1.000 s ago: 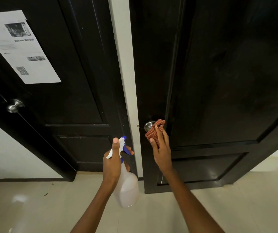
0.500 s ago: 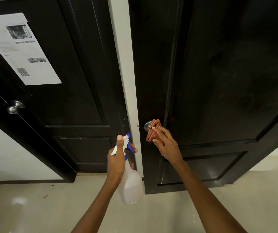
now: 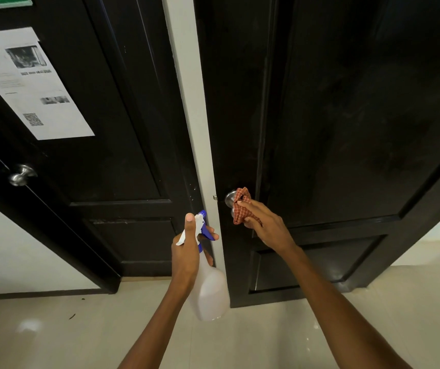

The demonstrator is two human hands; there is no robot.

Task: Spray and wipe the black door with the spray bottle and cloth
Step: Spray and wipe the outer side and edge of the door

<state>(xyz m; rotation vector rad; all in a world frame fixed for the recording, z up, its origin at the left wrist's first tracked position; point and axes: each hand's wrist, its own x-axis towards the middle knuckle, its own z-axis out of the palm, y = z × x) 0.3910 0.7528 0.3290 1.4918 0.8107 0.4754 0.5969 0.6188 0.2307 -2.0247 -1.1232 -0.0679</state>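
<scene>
A black panelled door (image 3: 346,115) fills the right side, with a round silver knob (image 3: 230,198) at its left edge. My right hand (image 3: 266,227) holds a bunched red checked cloth (image 3: 242,206) pressed against that knob. My left hand (image 3: 188,251) grips the neck of a white spray bottle (image 3: 209,286) with a blue and white trigger head, held upright just left of the door edge, nozzle pointing towards the doors.
A second black door (image 3: 101,129) stands on the left with its own silver knob (image 3: 21,174) and a printed paper sheet (image 3: 31,83) stuck on it. A pale wall strip (image 3: 189,102) separates the doors. Glossy cream floor tiles (image 3: 53,336) lie below.
My right hand has turned from fingers pointing up to reaching in from the right, keeping the cloth on the knob. The spray bottle has shifted slightly right and up.
</scene>
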